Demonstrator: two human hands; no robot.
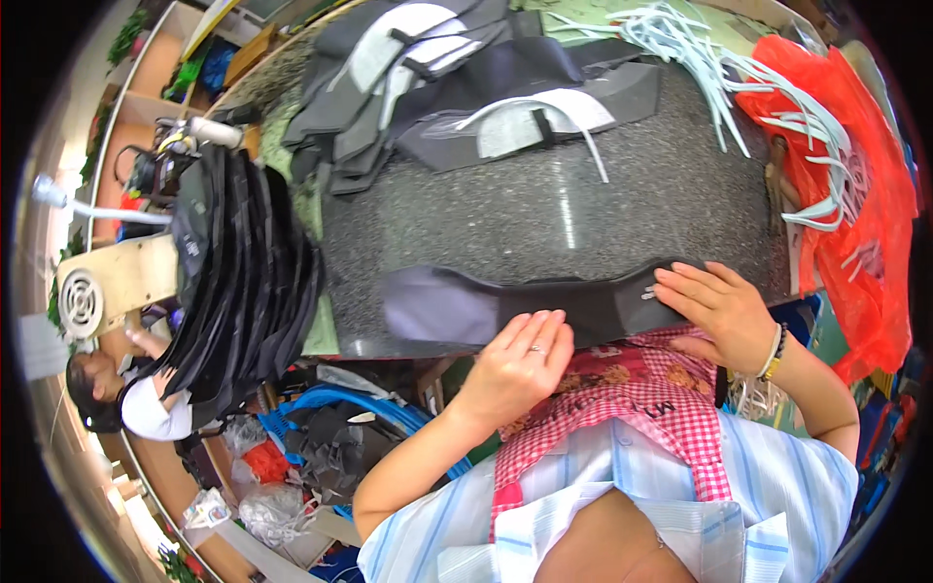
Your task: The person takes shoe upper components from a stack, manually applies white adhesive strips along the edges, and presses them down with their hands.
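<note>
A long, curved black fabric panel [593,309] lies along the near edge of the dark speckled tabletop [466,223], its left end looking greyer in the light. My left hand [523,367] rests its outstretched fingers, held together, on the panel's near edge just left of its middle; that thumb is hidden. Flat on the panel's right end are the fingers of my right hand [714,316], its thumb lower down by the near edge. Farther back sits another dark panel [627,95] with a white arched patch [505,136], a short black strap and a loose white strip.
Similar dark pieces [340,121] are heaped at the back left. Pale cords [680,49] spread over the back right, reaching a red plastic bag [865,282]. At left hangs a thick stack of black panels [243,272] beside machinery; another person [155,408] is beyond. A blue basket [335,396] stands below.
</note>
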